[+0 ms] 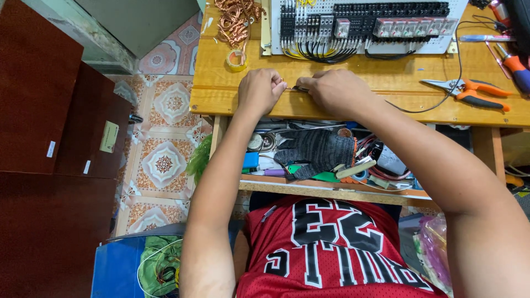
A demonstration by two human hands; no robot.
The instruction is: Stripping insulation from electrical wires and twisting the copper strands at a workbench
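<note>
My left hand and my right hand rest on the front part of the yellow wooden workbench, both pinched on a thin wire stretched between them. The fingertips hide most of the wire, and a small tool tip may be in the right hand. Behind the hands lies a white perforated panel carrying black terminal blocks, relays and bundled black wires. A thin black cable runs from near my right hand across the bench.
A tangle of copper wire and a roll of yellow tape sit at the bench's back left. Orange-handled pliers and a screwdriver lie at right. An open drawer below holds a black glove and assorted tools. Dark red cabinets stand on the left.
</note>
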